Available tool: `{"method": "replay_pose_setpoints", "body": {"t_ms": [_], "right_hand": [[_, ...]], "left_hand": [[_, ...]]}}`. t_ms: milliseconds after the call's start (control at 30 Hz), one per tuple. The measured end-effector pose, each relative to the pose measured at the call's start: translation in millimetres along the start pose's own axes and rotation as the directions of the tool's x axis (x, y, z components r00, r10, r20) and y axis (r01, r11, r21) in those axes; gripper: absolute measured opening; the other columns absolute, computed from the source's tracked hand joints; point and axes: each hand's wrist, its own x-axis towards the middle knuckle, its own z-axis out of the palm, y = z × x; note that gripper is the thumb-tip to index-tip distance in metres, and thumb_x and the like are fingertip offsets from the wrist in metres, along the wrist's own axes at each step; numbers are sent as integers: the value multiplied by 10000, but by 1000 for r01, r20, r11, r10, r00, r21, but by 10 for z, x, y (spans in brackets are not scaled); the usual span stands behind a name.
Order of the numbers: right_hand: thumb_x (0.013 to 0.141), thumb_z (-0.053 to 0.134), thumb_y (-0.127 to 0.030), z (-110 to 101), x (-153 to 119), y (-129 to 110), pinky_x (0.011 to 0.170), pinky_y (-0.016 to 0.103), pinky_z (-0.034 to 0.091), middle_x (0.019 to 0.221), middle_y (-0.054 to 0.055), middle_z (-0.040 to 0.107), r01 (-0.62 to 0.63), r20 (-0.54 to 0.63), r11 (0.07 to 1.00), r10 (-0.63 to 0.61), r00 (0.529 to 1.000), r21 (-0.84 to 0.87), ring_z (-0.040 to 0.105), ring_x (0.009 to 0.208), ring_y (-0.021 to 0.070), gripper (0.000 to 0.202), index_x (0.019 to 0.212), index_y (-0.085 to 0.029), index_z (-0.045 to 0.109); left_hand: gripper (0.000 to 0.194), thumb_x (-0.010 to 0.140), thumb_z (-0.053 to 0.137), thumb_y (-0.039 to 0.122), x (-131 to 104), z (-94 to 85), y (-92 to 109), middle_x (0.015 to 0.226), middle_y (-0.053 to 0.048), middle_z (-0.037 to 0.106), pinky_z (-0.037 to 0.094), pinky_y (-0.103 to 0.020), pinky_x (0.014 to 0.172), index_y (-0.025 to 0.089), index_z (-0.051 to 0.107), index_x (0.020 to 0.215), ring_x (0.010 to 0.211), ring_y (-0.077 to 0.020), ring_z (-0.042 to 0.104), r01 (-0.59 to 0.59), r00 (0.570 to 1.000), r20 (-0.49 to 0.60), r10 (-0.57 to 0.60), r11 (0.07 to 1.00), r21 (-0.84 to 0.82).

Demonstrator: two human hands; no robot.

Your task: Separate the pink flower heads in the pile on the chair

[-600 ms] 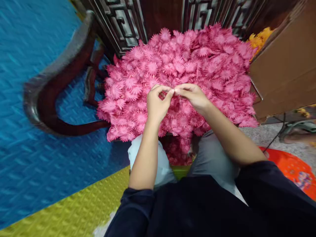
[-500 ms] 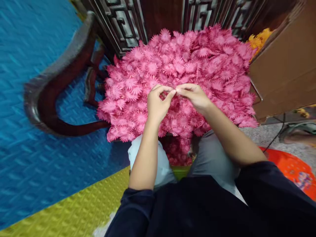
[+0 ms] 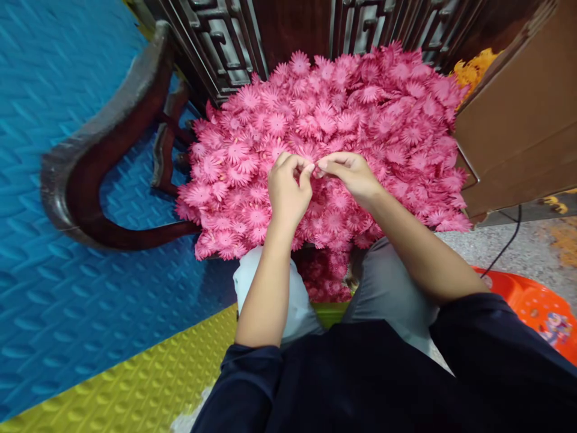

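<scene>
Pink flowers (image 3: 387, 126) are heaped in the centre of the frame; the work appears to be in progress, but how much is done or left cannot be told. Above the heap, narrow pinches are formed by the left hand (image 3: 287, 191) and the right hand (image 3: 354, 175); whether something small is held cannot be seen. Compared with the earlier frame, the touching fingertips (image 3: 309, 169) have been parted slightly

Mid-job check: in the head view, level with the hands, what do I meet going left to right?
Curved dark wooden armrest, left hand, right hand, cardboard box.
</scene>
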Motion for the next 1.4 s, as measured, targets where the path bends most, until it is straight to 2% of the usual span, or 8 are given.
{"method": "replay_pose_setpoints", "body": {"t_ms": [167,467,600,900,1000,1167,1300,1400], "right_hand": [[615,792,-420,3,8,-5,772,272,522,682,-21,683,-6,-11,1000,6,1000,24,599,656,78,263,690,-183,704],[624,782,-445,2,4,-13,694,215,494,707,-26,669,-77,26,991,75,997,105,605,657,62,297,739,-184,699],[602,793,-471,-1,-5,-17,711,224,508,713,-27,682,-58,14,994,57,998,92,607,653,64,327,748,-191,709],[590,817,-402,4,-23,-36,739,238,512,707,-30,696,-11,28,991,7,1000,134,599,649,62,244,712,-205,739],[608,808,-401,-7,-27,-30,746,243,505,696,-26,689,-5,12,993,4,1000,117,591,651,66,228,699,-204,737],[646,787,-399,-34,-28,-18,777,259,498,732,-6,695,-14,-24,999,15,1000,41,603,697,83,228,728,-194,734],[619,796,-436,4,-36,-20,763,267,503,711,-7,678,4,-23,1000,-5,1000,-15,589,671,83,289,729,-182,715],[571,816,-461,59,-42,-5,751,259,509,709,-19,660,7,-53,1000,-5,999,28,587,660,77,350,725,-181,671]], "left_hand": [[125,827,597,191,9,-21,-7,787,-22,633,419,-304,737,195,584,703,785,-166,578,-20,1000,13,20,1000,-1],[117,821,614,200,5,-4,34,788,-2,639,452,-289,775,203,582,709,817,-149,589,6,998,-60,-10,998,-69],[107,817,615,192,3,-4,50,779,-8,637,456,-287,758,199,595,712,795,-145,585,1,997,-74,-9,995,-97],[120,815,600,191,-7,-17,55,766,-3,653,471,-289,769,209,624,699,785,-140,597,-14,998,-70,7,995,-97],[104,817,615,237,-5,-27,60,784,-11,665,473,-291,753,214,641,719,780,-145,597,-27,999,-46,22,992,-121],[117,826,625,306,2,-36,70,801,-6,658,458,-303,760,226,642,742,786,-153,591,-29,1000,-10,28,998,-61],[165,856,564,267,-4,-43,79,794,-23,626,435,-347,827,213,582,701,843,-187,586,-16,1000,3,16,1000,2],[164,853,566,273,-10,-45,89,816,-30,605,430,-363,859,207,549,703,870,-198,575,13,1000,-13,-13,1000,16]]}}
